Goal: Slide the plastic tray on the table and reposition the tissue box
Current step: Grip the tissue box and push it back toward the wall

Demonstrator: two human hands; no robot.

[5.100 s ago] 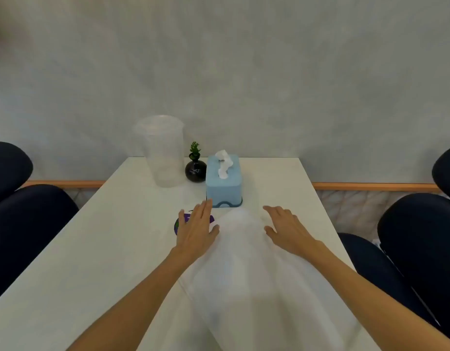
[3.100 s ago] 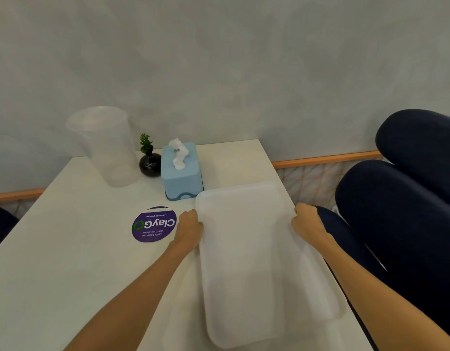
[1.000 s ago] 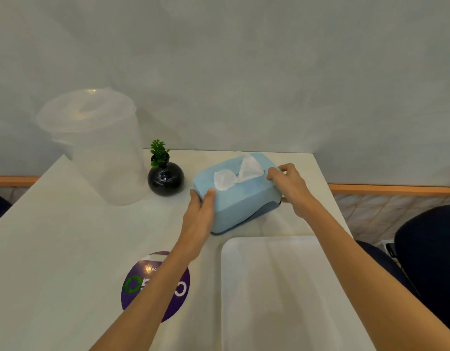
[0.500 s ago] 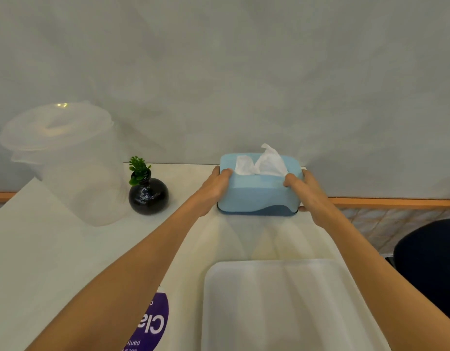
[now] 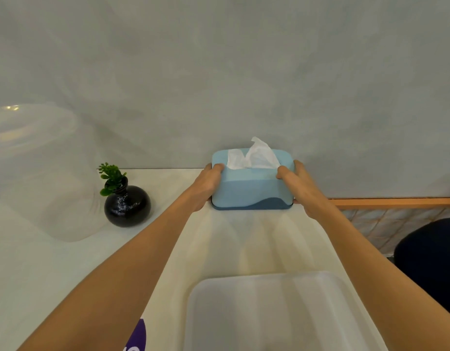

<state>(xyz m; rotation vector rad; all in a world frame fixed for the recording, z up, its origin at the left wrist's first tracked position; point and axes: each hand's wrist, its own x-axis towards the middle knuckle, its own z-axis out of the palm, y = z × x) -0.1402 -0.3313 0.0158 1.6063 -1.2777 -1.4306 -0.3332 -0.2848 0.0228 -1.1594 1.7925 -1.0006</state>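
The blue tissue box point(image 5: 251, 191) stands at the far edge of the white table point(image 5: 54, 269), its long side facing me and close to the grey wall, with a white tissue sticking out of the top. My left hand point(image 5: 206, 184) grips its left end and my right hand point(image 5: 298, 184) grips its right end. The translucent plastic tray point(image 5: 269, 315) lies flat on the table near me, between my forearms, towards the right side.
A small black vase with a green plant point(image 5: 125, 201) stands left of the box. A large clear plastic container point(image 5: 34, 171) is at the far left. A purple round sticker point(image 5: 136, 338) shows at the bottom. A dark chair point(image 5: 429, 259) is right of the table.
Both hands turned the tissue box from an angle to square with the wall and pushed it to the table's far edge. Earlier, the tray was slid to the right side.
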